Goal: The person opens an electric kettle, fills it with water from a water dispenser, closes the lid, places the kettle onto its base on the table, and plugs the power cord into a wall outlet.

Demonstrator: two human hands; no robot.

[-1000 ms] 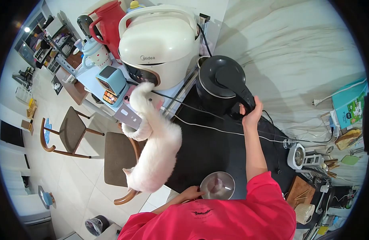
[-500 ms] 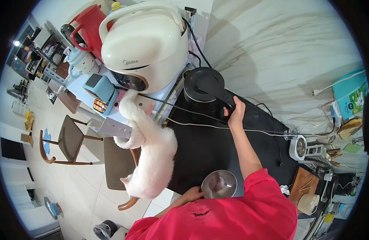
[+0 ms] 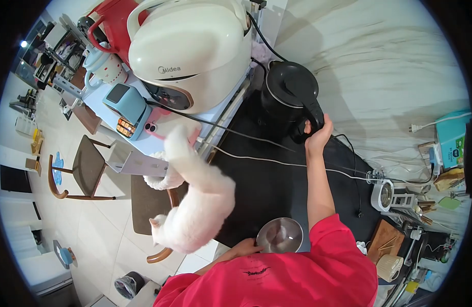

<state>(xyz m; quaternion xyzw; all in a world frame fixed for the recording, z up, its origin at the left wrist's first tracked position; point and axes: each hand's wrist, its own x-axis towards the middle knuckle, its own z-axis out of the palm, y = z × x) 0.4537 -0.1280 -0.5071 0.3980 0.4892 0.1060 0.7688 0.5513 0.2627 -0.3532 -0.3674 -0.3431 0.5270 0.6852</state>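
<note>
My right hand (image 3: 318, 137) is closed round the handle of a black electric kettle (image 3: 291, 92), which is at the far end of the black counter near the marble wall. Its lid looks closed. Close to my body, my left hand (image 3: 249, 247) grips the left rim of a shiny metal bowl (image 3: 280, 236); part of that hand is hidden by my red shirt. The bowl's inside faces up, with a reflection in it. A white cat (image 3: 199, 215) is to the left of the counter, its tail raised towards the shelf.
A white rice cooker (image 3: 192, 56), a red jug (image 3: 115, 30) and a blue device (image 3: 126, 110) stand on the shelf at the left. Cables (image 3: 277, 161) cross above the counter. A wooden board (image 3: 385, 240) lies at the right, and a chair (image 3: 87, 169) stands on the floor.
The kettle and my right hand have shifted to the right in view. The cat has lowered its head slightly and its body has turned. My left hand stays at the bowl.
</note>
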